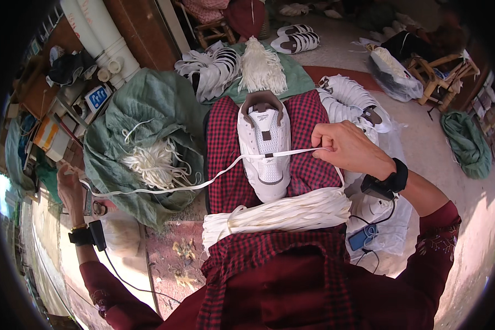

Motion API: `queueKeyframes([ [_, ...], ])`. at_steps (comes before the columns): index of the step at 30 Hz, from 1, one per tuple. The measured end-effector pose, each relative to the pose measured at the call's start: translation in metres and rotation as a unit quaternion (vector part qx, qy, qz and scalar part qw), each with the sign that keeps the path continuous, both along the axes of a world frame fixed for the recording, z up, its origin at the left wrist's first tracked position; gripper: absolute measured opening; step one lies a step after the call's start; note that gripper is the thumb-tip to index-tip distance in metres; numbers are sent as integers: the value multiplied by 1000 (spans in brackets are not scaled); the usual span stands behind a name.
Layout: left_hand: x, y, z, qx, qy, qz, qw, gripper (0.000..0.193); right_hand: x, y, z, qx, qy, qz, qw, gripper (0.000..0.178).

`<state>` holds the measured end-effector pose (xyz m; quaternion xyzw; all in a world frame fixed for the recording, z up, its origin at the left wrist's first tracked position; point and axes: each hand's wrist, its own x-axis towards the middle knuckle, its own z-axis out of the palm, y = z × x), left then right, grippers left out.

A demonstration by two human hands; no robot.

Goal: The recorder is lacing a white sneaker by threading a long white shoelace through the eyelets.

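Note:
A white sneaker (265, 137) with a brown lining lies on my lap, its toe toward me. One white shoelace (198, 187) runs across it, at a small dark loop low on the shoe's front. My right hand (351, 148) is closed just right of the shoe, pinching the lace near that side. Far to the left, my left hand (70, 190) has its fingers bent around the lace's other stretch. Between the hands the lace sags on the left and is straighter on the right. A thick bundle of white laces (280, 213) lies across my lap, below the toe.
Left of my lap, a green sack (148, 104) holds a tangle of white laces (158, 164). Rows of white shoes (217, 69) stand beyond and at right (346, 99). A lace pile (260, 66) lies ahead. A wooden stool (437, 77) and a blue phone-like device (363, 236) are at right.

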<state>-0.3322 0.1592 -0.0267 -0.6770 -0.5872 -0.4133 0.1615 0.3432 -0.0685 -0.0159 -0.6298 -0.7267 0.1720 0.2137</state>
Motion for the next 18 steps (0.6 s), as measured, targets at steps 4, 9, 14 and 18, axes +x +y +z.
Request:
queueKeyframes([
  [4,253,-79,-13,-200,-90,-260,940,24,61,-12,10,25,-139,-108,984,23],
  [9,369,-141,-27,-206,-8,-473,856,31,60,-33,13,136,-104,-40,984,46],
  [14,392,-140,-55,-170,18,-470,866,30,-26,-4,-20,166,-40,107,979,32],
  [18,382,-114,-62,-24,217,-439,871,26,-25,31,-56,216,-74,160,960,29],
])
